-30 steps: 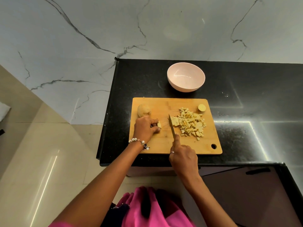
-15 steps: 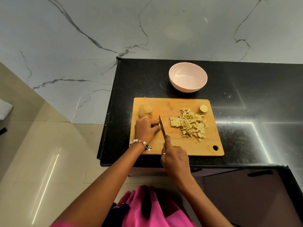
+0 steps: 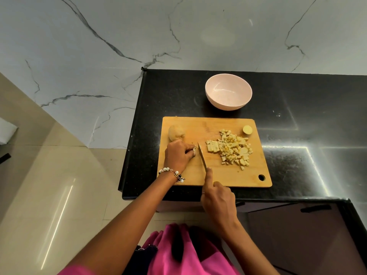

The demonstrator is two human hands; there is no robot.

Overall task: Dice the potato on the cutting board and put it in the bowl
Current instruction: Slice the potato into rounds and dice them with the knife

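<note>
Wooden and pale, the cutting board (image 3: 214, 175) is lying on a black speckled surface (image 3: 297, 165), seen from the head camera looking down. At the board's 9 o'clock side the left hand (image 3: 178, 155) is curling its fingers over a small piece of potato (image 3: 194, 150), pinning it to the wood; only a sliver of that piece is showing past the fingertips, so its shape cannot be told. A beaded bracelet (image 3: 171, 173) is hanging round that wrist.

Just at 3 o'clock of those fingers a knife (image 3: 202, 157) is standing with its blade on the board, tip pointing toward 11 o'clock. The right hand (image 3: 218, 201) is wrapping its grip round the handle at the board's 6 o'clock edge, with the forefinger stretched along the spine of the blade.

At 10 o'clock on the board a larger uncut chunk of potato (image 3: 175, 132) is sitting just beyond the left hand. Toward 3 o'clock a heap of diced potato (image 3: 232, 149) is spreading over the wood, apart from the blade. At 2 o'clock a round end slice (image 3: 247, 129) is lying alone near the corner.

Beyond the board at 12 o'clock a pink bowl (image 3: 228, 94) is standing upright on the surface, apart from the board, holding no pieces that can be seen.
</note>
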